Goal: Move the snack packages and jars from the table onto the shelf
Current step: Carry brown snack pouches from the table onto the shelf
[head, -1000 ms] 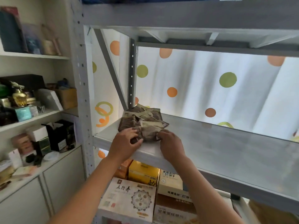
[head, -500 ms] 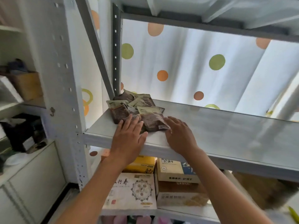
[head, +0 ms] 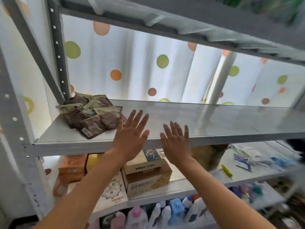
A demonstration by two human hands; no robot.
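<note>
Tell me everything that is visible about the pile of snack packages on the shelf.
The snack packages are flat, shiny brown pouches with pale green tops, apparently foil or plastic. They lie in a loose, overlapping heap at the left end of the grey shelf, near the corner post. One front pouch shows a barcode label. The left hand, fingers spread, is beside them; contact is unclear.

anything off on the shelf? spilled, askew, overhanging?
Only the snack packages: a loose, overlapping heap at the left end of the shelf, lying at mixed angles, not in a row. None hangs over the front edge; none looks torn or spilled. Left hand and right hand are open, holding nothing.
</note>
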